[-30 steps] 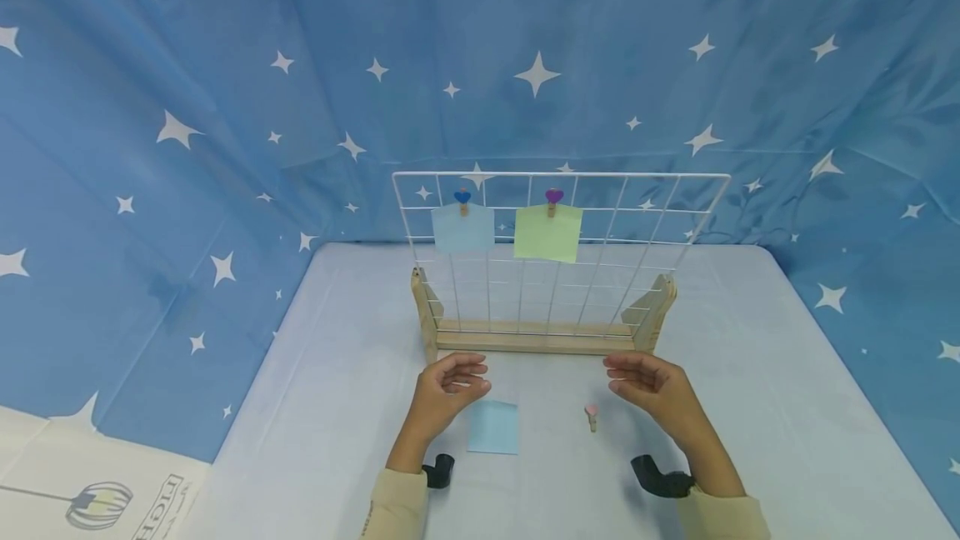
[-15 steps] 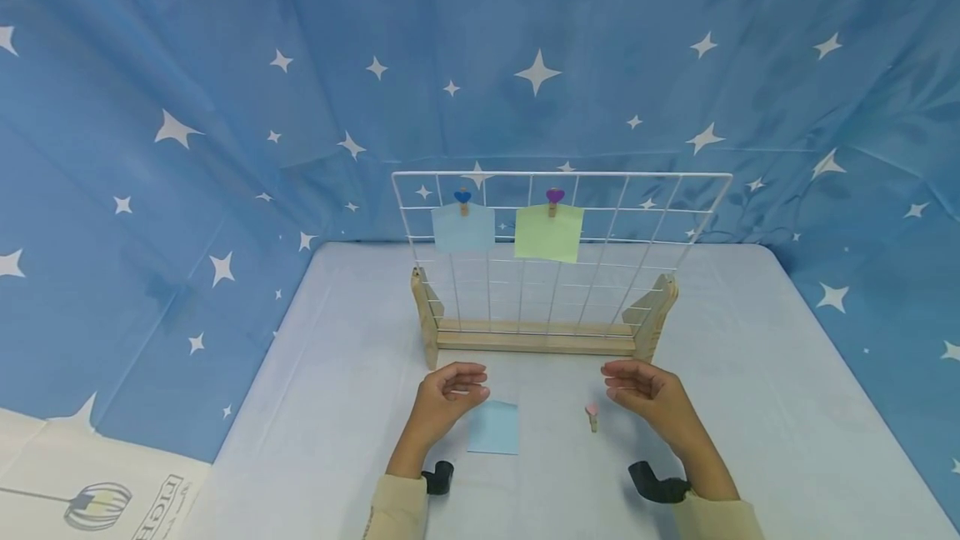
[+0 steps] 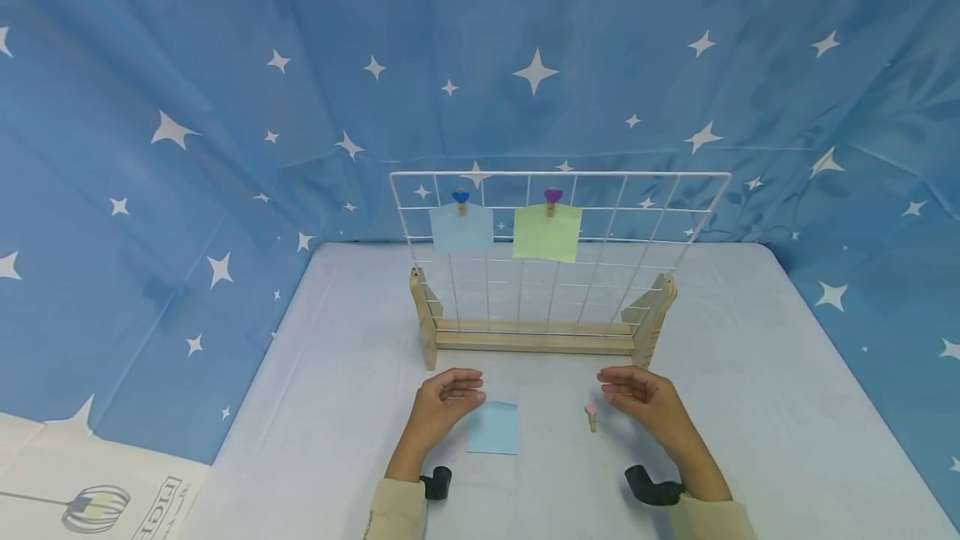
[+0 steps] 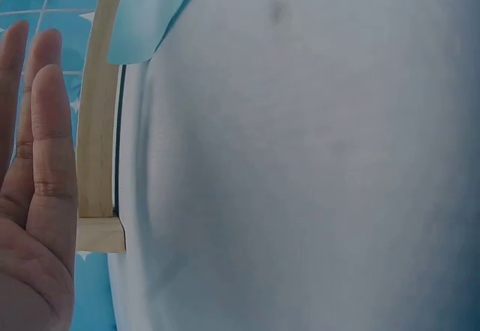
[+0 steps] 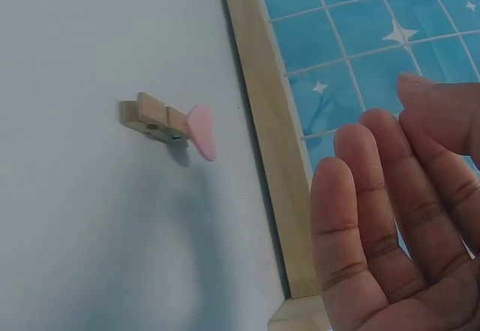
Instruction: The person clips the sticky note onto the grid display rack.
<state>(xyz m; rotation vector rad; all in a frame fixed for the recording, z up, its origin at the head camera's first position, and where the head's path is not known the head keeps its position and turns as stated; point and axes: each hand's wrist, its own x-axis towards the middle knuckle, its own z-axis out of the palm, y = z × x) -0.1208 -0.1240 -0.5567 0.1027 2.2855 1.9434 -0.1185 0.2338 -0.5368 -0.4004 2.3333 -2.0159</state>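
Note:
My left hand point(image 3: 441, 407) hovers over the table beside a blue sticky note point(image 3: 493, 427), its fingers loosely bent and holding nothing. Part of that note point(image 4: 150, 16) shows at the top of the left wrist view. My right hand point(image 3: 651, 405) hangs to the right of a small wooden clothespin point(image 3: 592, 417) with a pink heart, also holding nothing. In the right wrist view the clothespin point(image 5: 161, 119) lies on the table, apart from my relaxed fingers point(image 5: 337, 218).
Behind the hands stands a white wire grid point(image 3: 600, 273) in a wooden base point(image 3: 536, 342). A light blue note point(image 3: 461, 232) and a green note point(image 3: 547, 236) hang from it by a blue-heart clothespin point(image 3: 461, 198) and a purple-heart clothespin point(image 3: 552, 197). A starry blue cloth point(image 3: 420, 40) backs the table.
Both hands have drifted slightly toward the near side of the table, the right one also a little leftward. The notes, clothespins and grid stay where they were.

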